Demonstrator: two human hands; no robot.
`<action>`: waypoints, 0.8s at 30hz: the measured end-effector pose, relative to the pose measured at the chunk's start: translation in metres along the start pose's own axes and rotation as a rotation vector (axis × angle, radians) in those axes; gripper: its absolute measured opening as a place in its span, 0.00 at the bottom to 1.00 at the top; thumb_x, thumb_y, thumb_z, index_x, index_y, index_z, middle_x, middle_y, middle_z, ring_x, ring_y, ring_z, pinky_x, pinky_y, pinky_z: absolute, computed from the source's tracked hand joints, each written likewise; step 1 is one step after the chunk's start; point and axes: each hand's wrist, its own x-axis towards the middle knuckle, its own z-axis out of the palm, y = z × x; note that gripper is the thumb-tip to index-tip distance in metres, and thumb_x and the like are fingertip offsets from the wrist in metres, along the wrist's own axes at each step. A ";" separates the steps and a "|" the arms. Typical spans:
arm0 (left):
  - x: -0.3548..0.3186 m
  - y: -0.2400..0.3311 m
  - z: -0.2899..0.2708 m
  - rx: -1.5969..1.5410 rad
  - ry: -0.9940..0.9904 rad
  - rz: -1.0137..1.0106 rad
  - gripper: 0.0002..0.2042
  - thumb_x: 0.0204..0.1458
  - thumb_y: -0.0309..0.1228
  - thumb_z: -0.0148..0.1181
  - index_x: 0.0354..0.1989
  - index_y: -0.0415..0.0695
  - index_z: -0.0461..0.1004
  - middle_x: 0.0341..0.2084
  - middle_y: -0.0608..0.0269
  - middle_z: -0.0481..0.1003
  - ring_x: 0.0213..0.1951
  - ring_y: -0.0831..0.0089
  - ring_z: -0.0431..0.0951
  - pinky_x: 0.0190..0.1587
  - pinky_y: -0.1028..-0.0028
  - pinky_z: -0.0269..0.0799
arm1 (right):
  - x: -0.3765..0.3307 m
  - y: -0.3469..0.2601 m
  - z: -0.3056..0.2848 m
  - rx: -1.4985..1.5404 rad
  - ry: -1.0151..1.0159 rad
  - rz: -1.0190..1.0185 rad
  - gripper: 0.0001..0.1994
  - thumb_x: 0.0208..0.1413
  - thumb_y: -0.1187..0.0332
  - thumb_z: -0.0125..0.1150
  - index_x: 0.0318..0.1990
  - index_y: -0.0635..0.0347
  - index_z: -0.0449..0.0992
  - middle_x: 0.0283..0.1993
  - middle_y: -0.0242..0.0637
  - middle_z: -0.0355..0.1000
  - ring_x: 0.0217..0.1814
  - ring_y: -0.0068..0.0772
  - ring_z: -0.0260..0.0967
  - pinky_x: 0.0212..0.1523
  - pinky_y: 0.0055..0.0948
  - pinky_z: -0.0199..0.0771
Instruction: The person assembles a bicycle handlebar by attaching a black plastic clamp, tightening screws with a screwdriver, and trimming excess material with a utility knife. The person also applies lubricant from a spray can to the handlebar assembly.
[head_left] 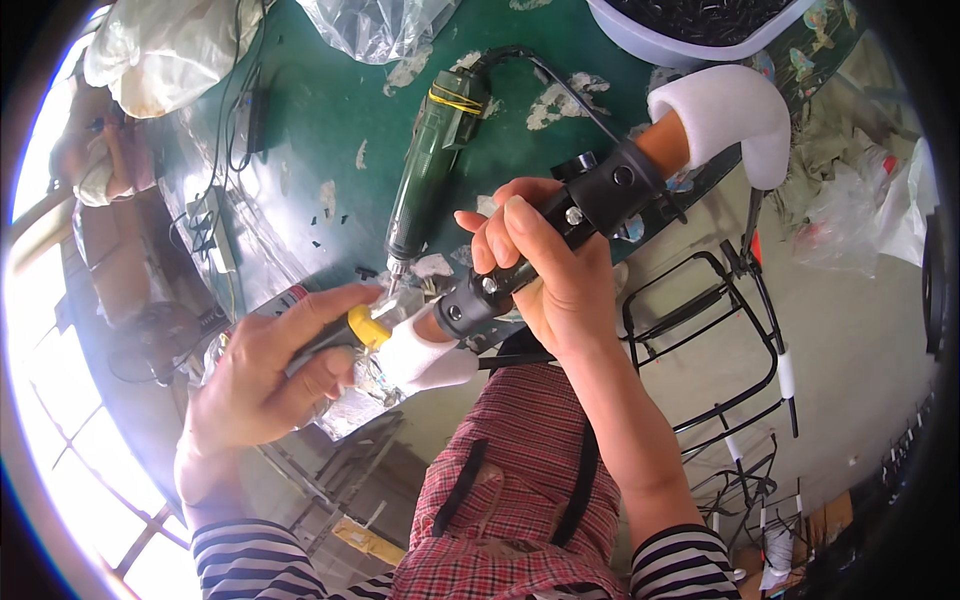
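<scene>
My right hand (560,270) is wrapped round a black clamp bracket (612,190) with bolts and a dark knob. Brown-orange tube shows at both ends of it, covered in white foam sleeves (735,110); one curves away at the upper right. Close to the lower foam end (425,355), my left hand (270,365) is closed round a yellow-and-dark handled tool (370,326). Its working end is blurred, so I cannot tell its kind. Just beyond my hands, a green electric screwdriver (430,165) lies on the green table, its tip toward my left hand.
A pale tub (655,45) of small black parts stands at the far right of the table (330,110). Plastic bags (165,50), cables and a white power strip (210,230) are at the left. Black metal frames (700,330) stand on the floor at right.
</scene>
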 end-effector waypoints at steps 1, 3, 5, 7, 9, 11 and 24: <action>0.002 0.003 -0.006 0.004 -0.016 -0.031 0.21 0.64 0.34 0.53 0.62 0.37 0.66 0.20 0.62 0.75 0.22 0.73 0.78 0.28 0.74 0.72 | 0.000 0.000 0.000 -0.010 -0.003 -0.004 0.05 0.62 0.70 0.58 0.41 0.61 0.72 0.24 0.30 0.65 0.28 0.27 0.67 0.61 0.43 0.66; 0.012 0.023 -0.022 0.015 -0.133 -0.093 0.21 0.63 0.33 0.53 0.63 0.37 0.65 0.20 0.63 0.76 0.21 0.75 0.78 0.28 0.75 0.73 | 0.000 -0.003 -0.001 -0.026 0.000 -0.022 0.06 0.61 0.71 0.58 0.42 0.62 0.72 0.24 0.30 0.66 0.29 0.27 0.68 0.60 0.42 0.67; 0.016 0.022 -0.023 -0.017 -0.170 -0.098 0.27 0.64 0.44 0.52 0.62 0.33 0.65 0.20 0.63 0.76 0.17 0.78 0.77 0.22 0.79 0.71 | 0.000 -0.002 -0.005 -0.105 0.007 -0.019 0.06 0.61 0.71 0.59 0.42 0.63 0.72 0.24 0.31 0.68 0.29 0.28 0.69 0.58 0.42 0.68; 0.020 0.033 -0.026 0.030 -0.188 -0.138 0.26 0.64 0.42 0.52 0.62 0.33 0.65 0.20 0.62 0.76 0.17 0.77 0.77 0.22 0.79 0.71 | 0.000 -0.001 -0.005 -0.131 0.010 -0.013 0.07 0.61 0.71 0.60 0.42 0.63 0.72 0.25 0.33 0.69 0.30 0.28 0.70 0.56 0.41 0.70; 0.028 0.048 -0.029 0.080 -0.211 -0.138 0.23 0.64 0.37 0.51 0.62 0.34 0.66 0.21 0.62 0.76 0.17 0.75 0.77 0.22 0.78 0.73 | 0.000 -0.002 -0.002 -0.110 0.019 -0.016 0.07 0.60 0.71 0.61 0.42 0.64 0.72 0.25 0.34 0.71 0.30 0.28 0.71 0.53 0.39 0.72; 0.035 0.058 -0.035 0.137 -0.296 -0.177 0.22 0.61 0.27 0.52 0.65 0.43 0.65 0.24 0.62 0.79 0.19 0.76 0.78 0.25 0.76 0.77 | 0.000 -0.002 -0.004 -0.101 0.032 -0.011 0.07 0.59 0.72 0.62 0.41 0.65 0.73 0.25 0.34 0.71 0.29 0.28 0.72 0.51 0.37 0.73; 0.062 0.101 -0.043 0.325 -0.395 -0.378 0.23 0.58 0.21 0.50 0.64 0.50 0.68 0.21 0.62 0.79 0.18 0.75 0.79 0.26 0.73 0.78 | 0.000 -0.002 -0.005 -0.052 0.061 0.012 0.07 0.54 0.72 0.67 0.37 0.64 0.76 0.29 0.32 0.76 0.30 0.21 0.75 0.34 0.21 0.75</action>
